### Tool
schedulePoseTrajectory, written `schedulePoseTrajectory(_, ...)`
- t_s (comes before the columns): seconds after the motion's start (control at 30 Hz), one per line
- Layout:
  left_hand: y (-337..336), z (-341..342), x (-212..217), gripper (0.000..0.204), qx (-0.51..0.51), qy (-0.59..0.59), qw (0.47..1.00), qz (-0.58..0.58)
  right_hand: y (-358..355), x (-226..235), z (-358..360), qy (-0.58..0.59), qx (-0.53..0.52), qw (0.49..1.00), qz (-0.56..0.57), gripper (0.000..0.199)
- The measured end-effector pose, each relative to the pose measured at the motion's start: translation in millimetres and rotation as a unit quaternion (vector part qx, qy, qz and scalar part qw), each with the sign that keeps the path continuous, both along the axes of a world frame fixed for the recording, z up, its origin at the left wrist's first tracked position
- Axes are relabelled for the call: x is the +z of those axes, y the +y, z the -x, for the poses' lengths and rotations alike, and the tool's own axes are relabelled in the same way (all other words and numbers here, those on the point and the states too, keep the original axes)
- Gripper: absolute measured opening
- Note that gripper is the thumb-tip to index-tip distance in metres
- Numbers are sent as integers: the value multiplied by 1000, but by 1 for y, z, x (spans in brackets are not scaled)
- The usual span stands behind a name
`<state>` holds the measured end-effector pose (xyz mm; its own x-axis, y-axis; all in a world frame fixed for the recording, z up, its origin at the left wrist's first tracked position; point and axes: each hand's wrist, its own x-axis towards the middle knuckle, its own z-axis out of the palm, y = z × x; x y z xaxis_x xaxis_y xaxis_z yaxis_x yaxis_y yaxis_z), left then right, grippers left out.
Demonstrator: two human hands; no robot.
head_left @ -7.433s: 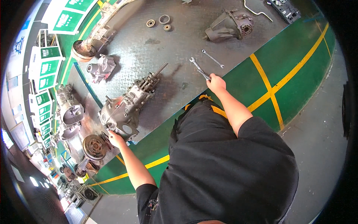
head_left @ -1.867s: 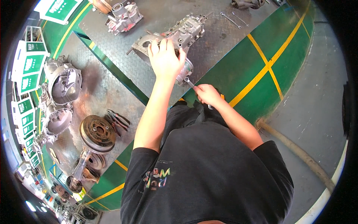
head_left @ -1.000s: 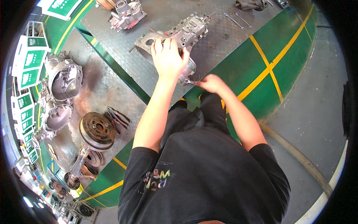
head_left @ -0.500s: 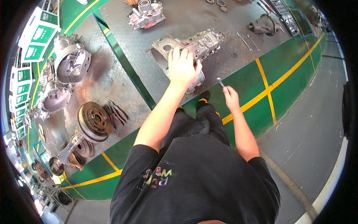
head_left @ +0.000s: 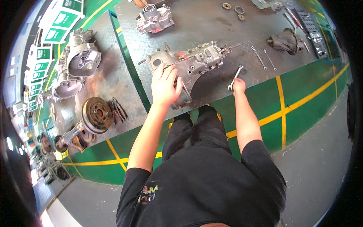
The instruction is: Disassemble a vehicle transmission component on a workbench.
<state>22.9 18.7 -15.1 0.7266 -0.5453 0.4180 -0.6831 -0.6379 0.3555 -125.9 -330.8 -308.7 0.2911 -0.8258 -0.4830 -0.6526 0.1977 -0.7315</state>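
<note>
A grey metal gearbox housing (head_left: 204,57) lies on the metal-topped workbench (head_left: 211,90) in front of me, its wide end to the left and a thin shaft at the right. My left hand (head_left: 165,86) rests on that wide end, fingers stretched over the casting and thumb apart. To the right of the housing, my right hand (head_left: 239,86) is closed around a combination wrench (head_left: 236,75), which tilts up and away over the bench's near edge. Its far end is free, touching no part of the gearbox. Two more wrenches (head_left: 259,58) lie beyond it on the bench.
Behind the gearbox sits a smaller casting (head_left: 155,20), with several gear rings (head_left: 239,10) farther right. A dark conical housing (head_left: 285,41) and a socket tray (head_left: 317,44) are at the right. The left bench holds a rusty drum (head_left: 97,115), pliers (head_left: 119,109) and open bell housings (head_left: 84,60).
My right hand has moved the wrench forward, closer to the bench edge. My left hand stays on the gearbox's wide end. The whole view has shifted, showing more of the bench's far side.
</note>
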Motion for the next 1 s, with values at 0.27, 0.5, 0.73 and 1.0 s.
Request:
schedulePoseTrajectory(0.27, 18, -2, 19, 25, 42, 11, 998, -55, 59, 108, -47, 101, 365, 903, 202, 29)
schedulePoseTrajectory(0.5, 18, 5, 11, 27, 51, 50, 996, -52, 219, 204, -7, -68, 704, 673, 214, 44)
schedulePoseTrajectory(0.73, 22, 10, -4, 28, 29, 11, 999, -16, 240, 117, -1, -194, 554, 808, 54, 42)
schedulePoseTrajectory(1.0, 26, 8, -2, 25, 42, -17, 999, 22, 246, 138, -22, 7, 365, 807, -464, 31)
